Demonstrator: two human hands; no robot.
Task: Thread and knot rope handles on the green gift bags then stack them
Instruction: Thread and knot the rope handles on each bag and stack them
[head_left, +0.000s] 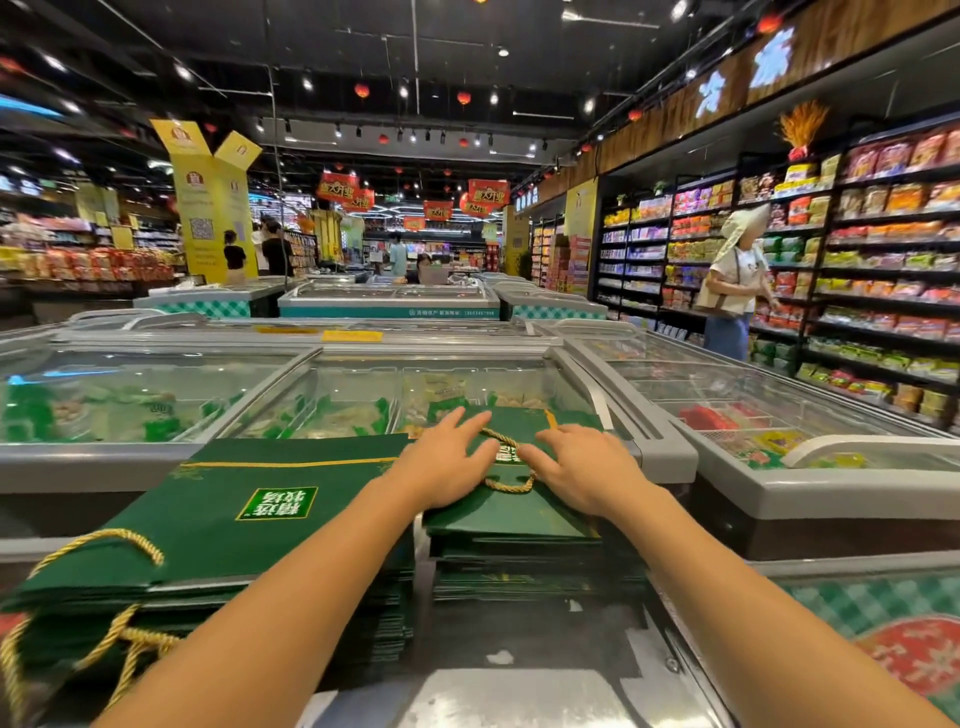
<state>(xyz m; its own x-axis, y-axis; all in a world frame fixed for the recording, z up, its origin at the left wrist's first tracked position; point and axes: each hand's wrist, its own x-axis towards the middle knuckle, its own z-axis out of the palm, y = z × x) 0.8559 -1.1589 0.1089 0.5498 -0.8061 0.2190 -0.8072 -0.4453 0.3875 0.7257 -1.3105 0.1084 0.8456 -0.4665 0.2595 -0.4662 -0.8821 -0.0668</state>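
Head view: stacking step, seemingly. Left hand (447, 467) and right hand (582, 467) lie flat, fingers straight, pressing top bag (511, 517) onto right stack (519, 577) at freezer (667, 457) near edge; neither grips anything. Rope (506, 487) loops between hands. Next: square edges, fetch another bag. Bags flat, stiff matte green paper; rope limp twisted gold cord.

Left bag stack (234, 519) beside right bag stack (514, 522) on a freezer top (519, 691)
Left hand (441, 467), right hand (584, 475) atop the right one — rope handle (511, 488) between.
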